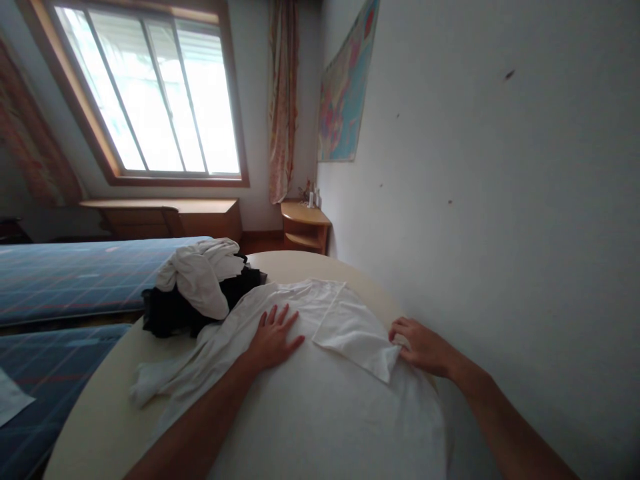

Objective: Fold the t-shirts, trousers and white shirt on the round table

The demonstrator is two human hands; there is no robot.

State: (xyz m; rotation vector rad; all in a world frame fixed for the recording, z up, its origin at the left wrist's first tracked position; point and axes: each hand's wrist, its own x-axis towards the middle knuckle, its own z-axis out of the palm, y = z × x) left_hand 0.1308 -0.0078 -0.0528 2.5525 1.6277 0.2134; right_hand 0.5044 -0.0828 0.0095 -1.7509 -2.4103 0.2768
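A white shirt (320,413) lies spread over a round table, with one short sleeve (355,333) folded inward across it. My left hand (274,337) rests flat on the cloth, fingers spread, just left of that sleeve. At the sleeve's right corner, my right hand (420,345) has its fingers curled closed on the fabric. The shirt's other side trails in wrinkles toward the left of the table, and its near end runs out of view.
The cream tabletop (95,400) meets the white wall on my right. A pile of black and white clothes (200,287) sits at the table's back left. Blue plaid beds (75,280) stand to the left. A corner shelf (306,215) is beyond the table.
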